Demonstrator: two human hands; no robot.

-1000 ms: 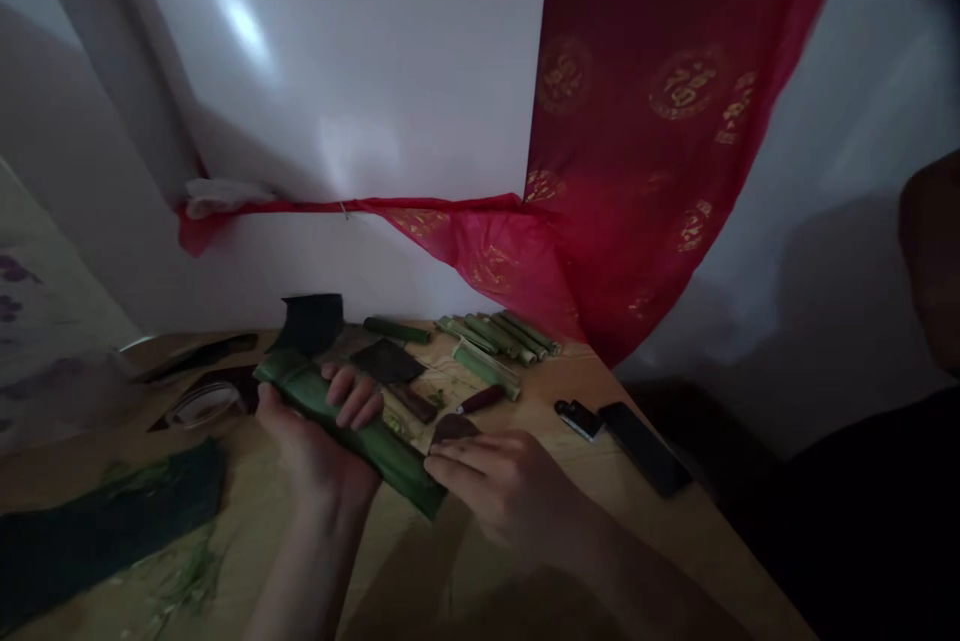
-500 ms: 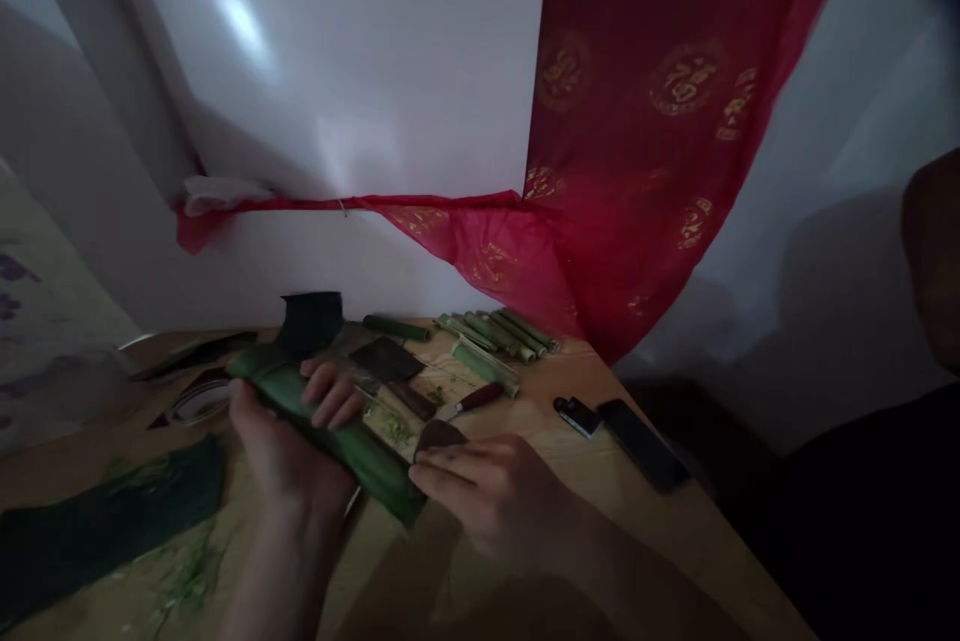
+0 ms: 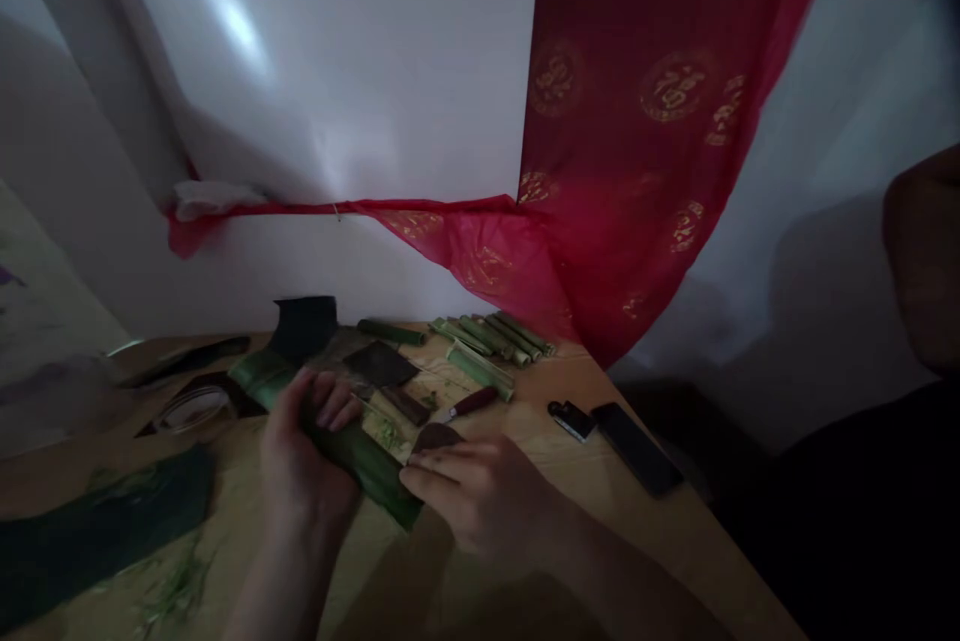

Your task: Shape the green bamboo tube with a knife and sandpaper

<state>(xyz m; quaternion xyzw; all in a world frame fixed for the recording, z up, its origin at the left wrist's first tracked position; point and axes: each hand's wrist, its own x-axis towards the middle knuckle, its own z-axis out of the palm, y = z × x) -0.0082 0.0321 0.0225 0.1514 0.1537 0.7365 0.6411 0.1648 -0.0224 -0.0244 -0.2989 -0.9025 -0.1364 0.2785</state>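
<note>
While clasping a green bamboo piece (image 3: pixel 367 468) in the left hand (image 3: pixel 309 451), with fingers curled snugly round its middle, tilting it above the wooden table (image 3: pixel 585 469)! Down at the lower end, pinching a dark, round-edged thing (image 3: pixel 436 437) in the right hand (image 3: pixel 480 493), right up close to the bamboo; too dim to tell exactly what. Just past that, on to a red-handled knife (image 3: pixel 475 402), pale green shavings (image 3: pixel 388 433) and a row of slim bamboo lengths (image 3: pixel 501 336) by the wall. Over right, near the table's edge, a dark phone (image 3: pixel 637 447).
</note>
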